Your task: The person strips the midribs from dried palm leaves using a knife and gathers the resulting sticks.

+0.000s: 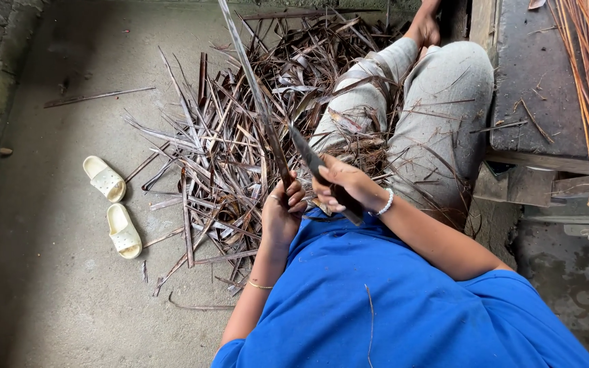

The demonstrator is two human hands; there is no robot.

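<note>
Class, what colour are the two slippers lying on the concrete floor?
The slippers are pale cream, seen best in the head view.

Seeing no pkgs, labels, signs or screens anywhere in view.
</note>
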